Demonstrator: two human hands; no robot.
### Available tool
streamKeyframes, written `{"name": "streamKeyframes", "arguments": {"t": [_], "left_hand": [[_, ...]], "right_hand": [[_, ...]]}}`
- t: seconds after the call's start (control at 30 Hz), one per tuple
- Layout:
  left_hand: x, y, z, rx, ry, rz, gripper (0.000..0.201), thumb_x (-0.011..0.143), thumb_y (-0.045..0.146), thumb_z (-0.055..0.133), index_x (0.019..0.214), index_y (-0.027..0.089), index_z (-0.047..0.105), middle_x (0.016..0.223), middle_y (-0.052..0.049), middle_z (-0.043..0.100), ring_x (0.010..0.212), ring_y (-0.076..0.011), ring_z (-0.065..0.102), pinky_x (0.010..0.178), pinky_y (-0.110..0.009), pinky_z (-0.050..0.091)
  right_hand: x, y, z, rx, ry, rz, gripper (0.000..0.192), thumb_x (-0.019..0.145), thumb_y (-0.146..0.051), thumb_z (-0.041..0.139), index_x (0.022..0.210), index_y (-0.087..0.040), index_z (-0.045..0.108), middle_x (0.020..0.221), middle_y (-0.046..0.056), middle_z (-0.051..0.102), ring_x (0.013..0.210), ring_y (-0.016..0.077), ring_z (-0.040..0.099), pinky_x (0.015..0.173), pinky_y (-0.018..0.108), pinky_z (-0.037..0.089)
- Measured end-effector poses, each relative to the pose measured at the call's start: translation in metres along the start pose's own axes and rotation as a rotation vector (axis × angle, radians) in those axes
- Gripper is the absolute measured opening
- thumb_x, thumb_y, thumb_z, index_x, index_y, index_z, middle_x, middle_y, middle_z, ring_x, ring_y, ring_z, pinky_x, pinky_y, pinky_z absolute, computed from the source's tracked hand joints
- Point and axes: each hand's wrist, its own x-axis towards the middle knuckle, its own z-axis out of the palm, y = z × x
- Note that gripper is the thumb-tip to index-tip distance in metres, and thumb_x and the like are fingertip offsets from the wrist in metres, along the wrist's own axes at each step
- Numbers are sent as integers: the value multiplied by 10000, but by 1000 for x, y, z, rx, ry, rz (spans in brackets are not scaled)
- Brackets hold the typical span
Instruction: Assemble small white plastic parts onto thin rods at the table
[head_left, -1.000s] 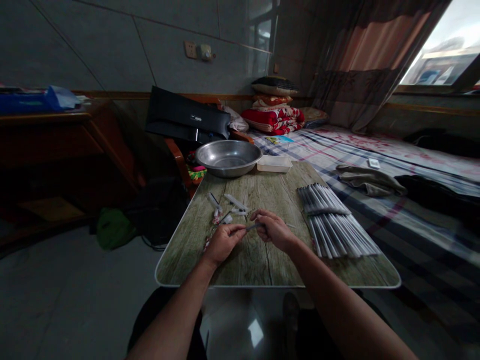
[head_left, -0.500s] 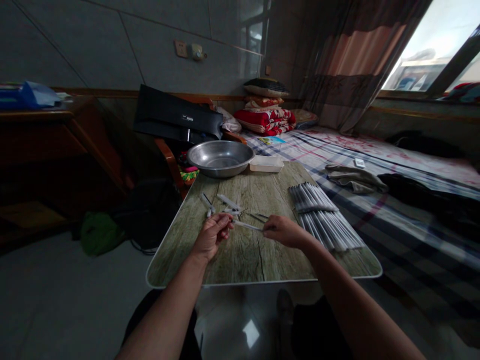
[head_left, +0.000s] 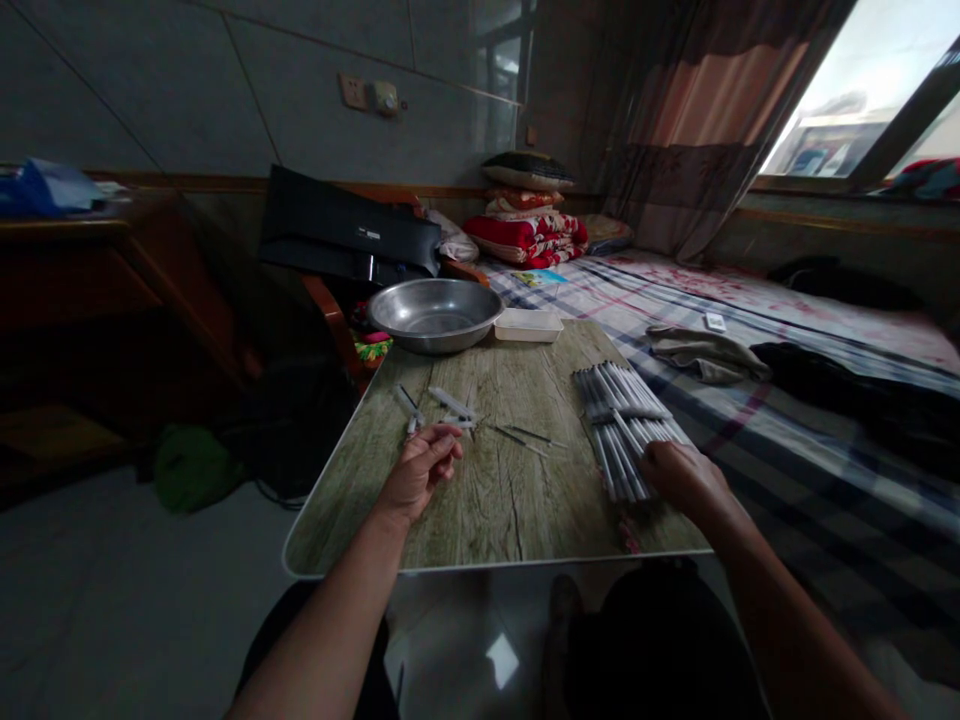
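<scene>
On the wood-patterned counter (head_left: 517,505), a stack of pale, slender sticks (head_left: 616,415) is laid along the right side, and its near end is covered by the right hand (head_left: 679,475). The fingers of that hand are curled down onto the ends of the sticks, but whether any stick is actually gripped cannot be told in the dim light. The left hand (head_left: 420,468) is held just above the counter left of centre, loosely open with the fingers bent, and nothing is seen to be gripped in it. Just beyond its fingertips a small scatter of white pieces (head_left: 450,408) is spread on the counter, and two thin dark pins (head_left: 525,436) are laid between that scatter and the stack. At the far edge of the counter a metal basin (head_left: 435,314) is placed, with a shallow white tray (head_left: 528,324) just beside it on the right. A bed (head_left: 787,330) with a striped cover is seen to the right of the counter, with folded red blankets (head_left: 525,235) piled at its far end.
</scene>
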Motion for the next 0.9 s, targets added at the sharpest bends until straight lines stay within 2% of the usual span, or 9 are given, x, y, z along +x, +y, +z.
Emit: {"name": "streamKeyframes", "arguments": {"t": [0.2, 0.4, 0.63, 0.77, 0.9], "left_hand": [[-1, 1, -1, 12, -15, 16, 249, 690, 299, 753, 873, 152, 673, 645, 5, 617, 451, -35, 412, 422, -154, 358], [-1, 2, -1, 7, -29, 24, 241, 687, 297, 752, 866, 155, 676, 642, 5, 616, 449, -35, 407, 419, -155, 352], [-1, 1, -3, -15, 1, 39, 228, 687, 283, 749, 860, 153, 679, 642, 9, 609, 447, -32, 405, 428, -160, 354], [2, 0, -3, -74, 86, 104, 193, 700, 287, 732, 820, 147, 674, 622, 20, 583, 449, -27, 401, 432, -152, 336], [6, -1, -5, -152, 195, 157, 177, 679, 276, 733, 761, 139, 657, 590, 26, 564, 443, -23, 391, 417, -139, 295]], "right_hand": [[-8, -12, -5, -7, -11, 30, 256, 876, -274, 433, 888, -178, 670, 970, 132, 696, 855, 243, 639, 581, 304, 308], [-18, -23, -15, 18, -43, 57, 331, 872, -252, 425, 1153, -182, 584, 1081, 142, 679, 961, 279, 633, 624, 314, 359], [-19, -22, -14, 40, -1, 39, 224, 870, -293, 441, 977, -197, 613, 1025, 120, 690, 916, 272, 638, 610, 310, 337], [-17, -30, -19, 69, 82, -37, 200, 865, -307, 477, 946, -186, 614, 944, 111, 689, 850, 237, 635, 609, 295, 336], [-12, -54, -25, 190, 118, -266, 199, 855, -305, 524, 950, -168, 632, 903, 88, 669, 816, 203, 624, 666, 277, 375]]}}
